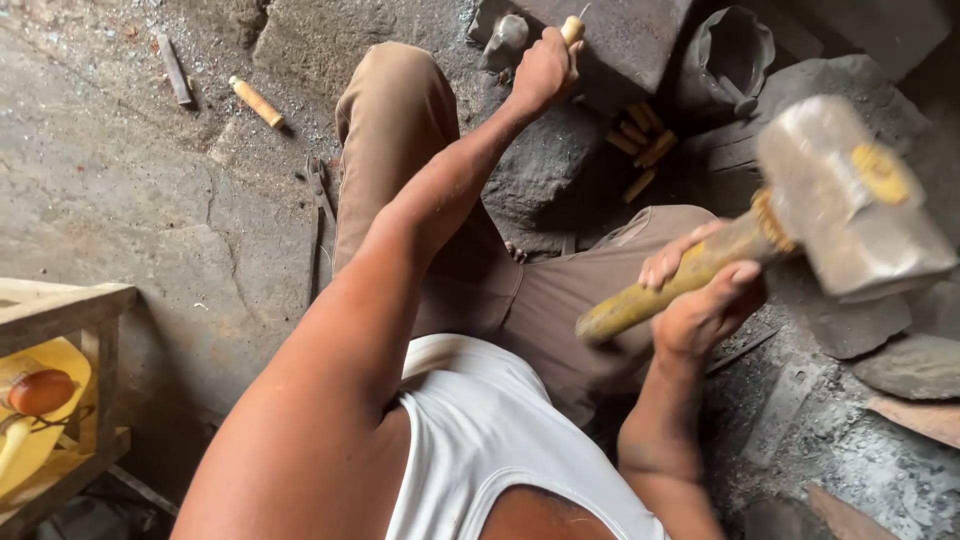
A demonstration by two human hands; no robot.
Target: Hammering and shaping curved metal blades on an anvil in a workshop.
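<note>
Wooden handle (572,28) mostly hidden in clenched left hand (543,68), right hand (705,300) clamped on motion-blurred hammer (840,205)

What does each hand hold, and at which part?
The right hand holds a hammer by its yellow wooden handle. The left hand grips a small tool with a pale wooden handle, by that handle.

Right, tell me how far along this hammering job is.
Done, it seems: short wooden handles lie stacked beside the anvil block. In hand: left hand steadies a wooden-handled tool on the block; right hand holds the hammer raised. Left: one handle lies apart.
</note>
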